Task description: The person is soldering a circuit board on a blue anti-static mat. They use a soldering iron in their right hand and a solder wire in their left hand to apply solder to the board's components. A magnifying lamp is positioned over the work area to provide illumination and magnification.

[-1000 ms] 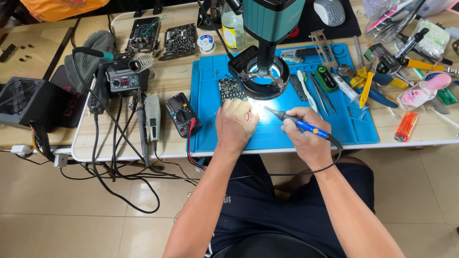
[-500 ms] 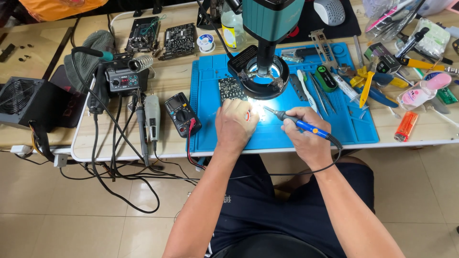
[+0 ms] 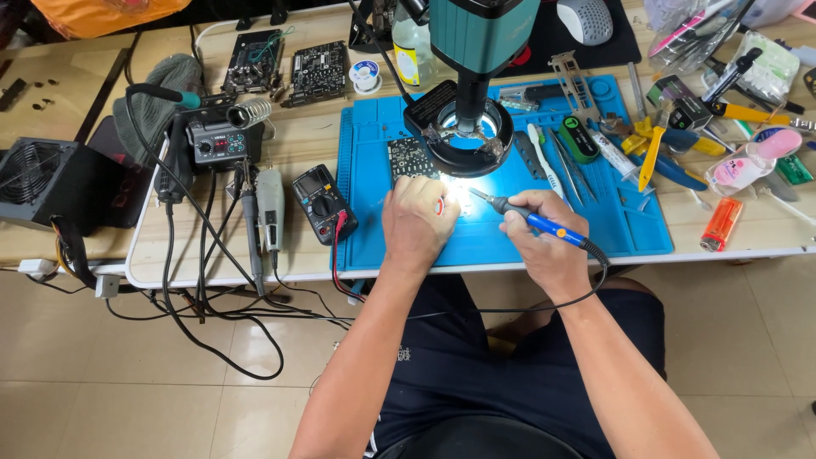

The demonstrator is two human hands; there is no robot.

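Observation:
My right hand grips a blue-handled soldering iron like a pen, its tip pointing left into the bright spot under the ring light of a teal microscope. My left hand rests curled on the blue work mat, fingers closed over something small at the lit spot; what it holds is hidden. A small dark circuit board lies on the mat just beyond my left hand.
A black multimeter with red lead sits left of the mat, beside a soldering station and tangled cables. Tweezers, a toothbrush, pliers and an orange lighter crowd the right. More boards and a black power supply lie to the left.

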